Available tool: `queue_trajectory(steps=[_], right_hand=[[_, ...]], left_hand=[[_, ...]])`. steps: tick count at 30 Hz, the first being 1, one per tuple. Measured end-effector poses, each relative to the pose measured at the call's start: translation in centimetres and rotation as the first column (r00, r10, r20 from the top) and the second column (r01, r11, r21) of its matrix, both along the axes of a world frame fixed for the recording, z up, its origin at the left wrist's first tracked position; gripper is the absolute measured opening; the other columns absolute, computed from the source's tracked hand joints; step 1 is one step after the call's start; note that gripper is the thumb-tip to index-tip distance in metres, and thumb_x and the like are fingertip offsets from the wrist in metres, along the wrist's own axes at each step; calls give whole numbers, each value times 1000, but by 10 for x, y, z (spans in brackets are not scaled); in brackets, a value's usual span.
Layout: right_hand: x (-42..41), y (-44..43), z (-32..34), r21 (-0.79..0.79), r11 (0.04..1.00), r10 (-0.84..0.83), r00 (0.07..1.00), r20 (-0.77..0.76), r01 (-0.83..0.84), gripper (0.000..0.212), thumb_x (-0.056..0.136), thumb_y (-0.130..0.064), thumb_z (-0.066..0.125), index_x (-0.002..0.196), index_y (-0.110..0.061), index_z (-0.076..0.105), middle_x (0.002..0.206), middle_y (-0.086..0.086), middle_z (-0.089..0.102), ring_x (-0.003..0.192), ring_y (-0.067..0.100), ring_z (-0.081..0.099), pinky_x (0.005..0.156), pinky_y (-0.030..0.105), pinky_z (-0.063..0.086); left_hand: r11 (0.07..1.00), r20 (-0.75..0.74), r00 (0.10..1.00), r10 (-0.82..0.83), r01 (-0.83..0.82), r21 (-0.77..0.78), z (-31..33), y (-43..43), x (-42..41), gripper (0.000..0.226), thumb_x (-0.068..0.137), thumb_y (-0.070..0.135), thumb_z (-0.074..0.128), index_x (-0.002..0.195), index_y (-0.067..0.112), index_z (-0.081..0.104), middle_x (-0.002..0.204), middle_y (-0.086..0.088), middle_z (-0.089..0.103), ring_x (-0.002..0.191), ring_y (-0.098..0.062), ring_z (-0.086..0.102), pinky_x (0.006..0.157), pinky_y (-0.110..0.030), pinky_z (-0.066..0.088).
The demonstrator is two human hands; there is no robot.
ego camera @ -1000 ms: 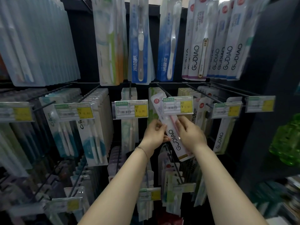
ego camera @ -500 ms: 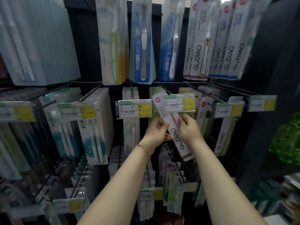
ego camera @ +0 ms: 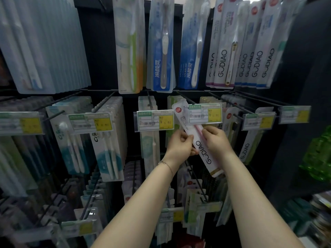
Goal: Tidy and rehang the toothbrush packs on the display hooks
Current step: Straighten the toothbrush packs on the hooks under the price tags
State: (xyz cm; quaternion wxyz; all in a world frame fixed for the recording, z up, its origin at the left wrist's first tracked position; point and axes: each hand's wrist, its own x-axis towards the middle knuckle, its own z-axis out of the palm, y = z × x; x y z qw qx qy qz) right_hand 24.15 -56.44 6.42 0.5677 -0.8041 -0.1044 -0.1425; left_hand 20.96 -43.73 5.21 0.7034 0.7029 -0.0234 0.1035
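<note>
A white GUDIAO toothbrush pack (ego camera: 203, 151) with a pink brush tilts across the middle row, its top end up by the hook behind a price tag (ego camera: 205, 114). My left hand (ego camera: 180, 144) pinches the pack's left edge. My right hand (ego camera: 217, 140) grips its right side. Whether the pack's hole is on the hook cannot be seen, as the price tag hides it.
Rows of hanging toothbrush packs fill the rack: blue packs (ego camera: 162, 43) and GUDIAO packs (ego camera: 250, 42) above, more packs on black hooks (ego camera: 232, 104) to either side and below. A green bottle (ego camera: 320, 156) stands at the right on a dark shelf.
Both hands have lifted the GUDIAO pack slightly up toward the hook behind the price tag. The grip on it is unchanged.
</note>
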Motion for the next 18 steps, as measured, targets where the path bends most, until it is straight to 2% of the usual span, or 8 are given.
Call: queue_trajectory(steps=[2, 6, 10, 14, 16, 18], right_hand=[[2, -2, 3, 6, 1000, -3, 1000, -7, 3, 24, 92, -23, 52, 80, -9, 68, 78, 21, 63, 74, 39, 57, 69, 39, 42], [1, -5, 8, -72, 997, -20, 997, 75, 25, 26, 98, -19, 50, 77, -8, 63, 71, 12, 57, 67, 28, 52, 65, 37, 41], [3, -8, 9, -142, 989, -27, 990, 137, 47, 24, 99, -20, 48, 94, -5, 66, 90, 20, 66, 84, 32, 61, 71, 39, 46], [4, -8, 9, -178, 980, -61, 986, 156, 89, 23, 102, -26, 47, 113, -21, 67, 108, 0, 69, 99, 19, 61, 87, 39, 49], [5, -6, 8, -213, 969, -88, 982, 165, 123, 26, 102, -28, 46, 120, -25, 65, 110, -7, 65, 99, 13, 57, 85, 34, 47], [7, -3, 7, -281, 944, -128, 976, 174, 174, 28, 103, -27, 45, 121, -23, 65, 109, -6, 63, 95, 12, 54, 79, 29, 43]], left_hand=[[1000, 12, 1000, -10, 10, -8, -1, 0, -3, 12, 103, 17, 52, 101, 5, 48, 85, -17, 67, 50, -11, 64, 52, -19, 55], [999, 59, 997, -43, 44, -9, 2, 2, -5, 8, 103, 18, 54, 104, 11, 50, 81, -11, 71, 52, -12, 64, 54, -21, 54], [998, 64, 997, -34, 38, -50, 10, 4, 1, 13, 104, 17, 52, 114, 9, 51, 75, -2, 68, 49, -11, 63, 51, -20, 49], [985, 30, 998, -50, 55, -166, 14, 3, 4, 4, 104, 19, 52, 108, 19, 54, 93, -6, 68, 51, -10, 63, 51, -17, 48], [973, 4, 998, -59, 58, -224, 15, 3, 6, 8, 105, 20, 51, 100, 25, 55, 99, -5, 69, 54, -10, 64, 52, -17, 48], [964, -15, 996, -90, 83, -254, 15, 3, 10, 11, 105, 22, 50, 109, 24, 60, 109, -6, 70, 62, -12, 67, 54, -18, 50]])
